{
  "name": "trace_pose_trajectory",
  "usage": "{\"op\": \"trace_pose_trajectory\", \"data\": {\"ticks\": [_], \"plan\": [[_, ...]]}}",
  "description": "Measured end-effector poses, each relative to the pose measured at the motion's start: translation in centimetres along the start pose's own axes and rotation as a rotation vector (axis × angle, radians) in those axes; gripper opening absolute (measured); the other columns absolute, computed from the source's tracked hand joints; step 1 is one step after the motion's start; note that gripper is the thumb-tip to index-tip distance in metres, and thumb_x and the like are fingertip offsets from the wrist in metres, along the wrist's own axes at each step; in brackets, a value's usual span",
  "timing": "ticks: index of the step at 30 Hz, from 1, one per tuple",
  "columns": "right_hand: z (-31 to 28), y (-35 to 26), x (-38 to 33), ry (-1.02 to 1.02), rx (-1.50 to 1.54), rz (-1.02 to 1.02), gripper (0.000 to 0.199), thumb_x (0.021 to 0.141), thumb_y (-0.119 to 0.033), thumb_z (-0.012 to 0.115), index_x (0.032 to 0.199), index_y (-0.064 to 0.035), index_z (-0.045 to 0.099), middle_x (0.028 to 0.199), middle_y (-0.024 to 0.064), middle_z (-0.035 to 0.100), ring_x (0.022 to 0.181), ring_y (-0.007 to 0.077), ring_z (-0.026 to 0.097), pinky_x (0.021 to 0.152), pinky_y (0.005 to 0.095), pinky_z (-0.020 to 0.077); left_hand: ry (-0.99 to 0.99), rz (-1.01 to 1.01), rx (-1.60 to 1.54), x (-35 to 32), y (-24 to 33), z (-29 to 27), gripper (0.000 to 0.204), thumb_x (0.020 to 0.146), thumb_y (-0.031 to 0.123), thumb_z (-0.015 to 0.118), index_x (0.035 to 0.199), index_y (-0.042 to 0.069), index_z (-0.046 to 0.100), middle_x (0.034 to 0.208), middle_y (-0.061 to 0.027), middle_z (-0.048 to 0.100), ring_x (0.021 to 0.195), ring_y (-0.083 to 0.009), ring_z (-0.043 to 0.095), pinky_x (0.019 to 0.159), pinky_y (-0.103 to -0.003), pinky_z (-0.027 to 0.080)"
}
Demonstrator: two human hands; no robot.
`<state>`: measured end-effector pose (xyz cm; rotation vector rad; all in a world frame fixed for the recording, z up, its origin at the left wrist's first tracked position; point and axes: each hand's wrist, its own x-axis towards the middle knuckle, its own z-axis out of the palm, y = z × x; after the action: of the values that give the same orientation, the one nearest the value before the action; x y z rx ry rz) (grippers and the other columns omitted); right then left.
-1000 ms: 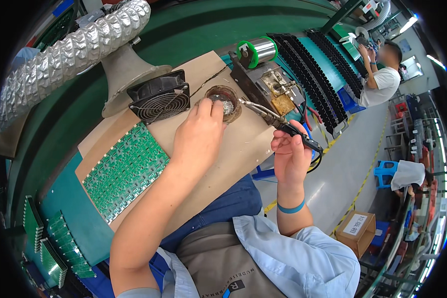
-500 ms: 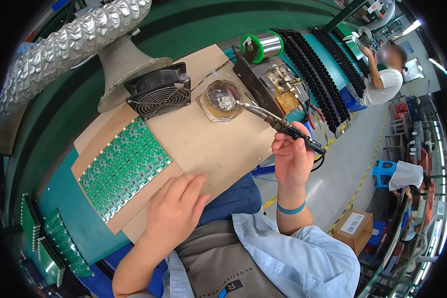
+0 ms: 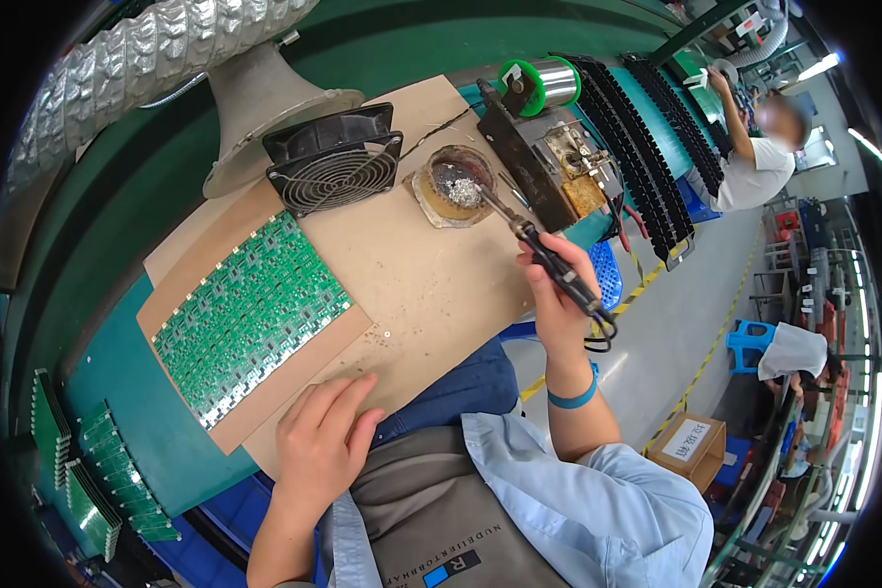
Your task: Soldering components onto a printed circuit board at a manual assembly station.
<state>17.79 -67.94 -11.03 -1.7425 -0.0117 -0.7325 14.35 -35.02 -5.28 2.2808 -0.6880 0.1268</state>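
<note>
My right hand (image 3: 562,294) is closed round the black handle of a soldering iron (image 3: 549,257). Its tip reaches the rim of a round, stained pot (image 3: 461,204) with silvery solder scraps inside. My left hand (image 3: 325,431) rests at the near edge of the cardboard, its fingers stretched out and nothing in them. Just beyond it, to the left, a panel of green circuit boards (image 3: 255,314) lies flat on a brown sheet (image 3: 363,321). Small bits of debris lie on the cardboard (image 3: 431,304) between my hands.
A black fan (image 3: 335,162) stands behind the panel, beside a grey fume hood (image 3: 265,108) with a silver duct (image 3: 147,69). A solder reel (image 3: 549,86) sits on a metal feeder (image 3: 559,162). Black racks (image 3: 627,157) line the far right. More boards (image 3: 118,480) stand at left. A co-worker (image 3: 755,157) sits beyond.
My right hand has drawn slightly left with the iron, whose handle is now steeper. My left hand has moved a little left and nearer to me. The whole view has shifted slightly.
</note>
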Motion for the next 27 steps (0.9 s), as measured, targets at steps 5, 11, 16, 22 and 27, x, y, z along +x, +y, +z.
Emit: {"op": "trace_pose_trajectory", "data": {"ticks": [5,11,16,22,27], "plan": [[0.1,-1.3,0.0,-0.018,0.296,0.084,0.044,0.1,-0.021,0.074,0.134,0.0015,0.057,0.11,0.0184,0.074,0.089,0.0247,0.073,0.079,0.034,0.0575,-0.011,-0.024,-0.012,-0.6,-0.4,-0.1,0.04,0.079,0.011,0.084,0.117,0.006,0.074,0.104,-0.011,0.069,0.086,-0.0301,0.068,0.074,-0.039,0.057],[-0.1,-2.3,-0.7,-0.129,0.764,0.308,0.044,0.105,-0.031,0.065,0.139,-0.0033,0.057,0.109,0.0134,0.074,0.086,0.0209,0.069,0.076,0.0328,0.0509,-0.012,-0.025,-0.032,-0.9,-0.7,0.0,0.04,0.078,0.011,0.084,0.117,0.005,0.074,0.103,-0.0119,0.069,0.089,-0.032,0.067,0.076,-0.041,0.057],[-0.1,-2.0,-0.9,-0.191,1.019,0.385,0.049,0.108,-0.038,0.058,0.147,-0.0072,0.054,0.11,0.0098,0.074,0.086,0.0178,0.066,0.074,0.0318,0.0434,-0.007,-0.026,-0.038,-0.9,-0.7,0.1,0.04,0.078,0.01,0.084,0.117,0.005,0.074,0.103,-0.012,0.068,0.09,-0.0321,0.067,0.077,-0.041,0.056],[-0.2,-2.7,-1.1,-0.156,1.048,0.377,0.054,0.104,-0.032,0.066,0.144,0.0013,0.05,0.107,0.019,0.075,0.087,0.0267,0.071,0.076,0.0378,0.0535,-0.011,-0.025,-0.047,-0.9,-0.9,0.2,0.04,0.078,0.01,0.084,0.116,0.004,0.074,0.103,-0.0117,0.068,0.089,-0.0318,0.066,0.076,-0.041,0.056],[-0.2,-3.1,-1.3,-0.133,0.94,0.342,0.054,0.103,-0.032,0.069,0.139,0.0045,0.051,0.105,0.0215,0.074,0.086,0.0273,0.072,0.077,0.0366,0.0572,-0.017,-0.018,-0.045,-0.8,-1.1,0.4,0.04,0.077,0.009,0.084,0.116,0.004,0.074,0.103,-0.0113,0.068,0.088,-0.0314,0.065,0.076,-0.04,0.055]]}}
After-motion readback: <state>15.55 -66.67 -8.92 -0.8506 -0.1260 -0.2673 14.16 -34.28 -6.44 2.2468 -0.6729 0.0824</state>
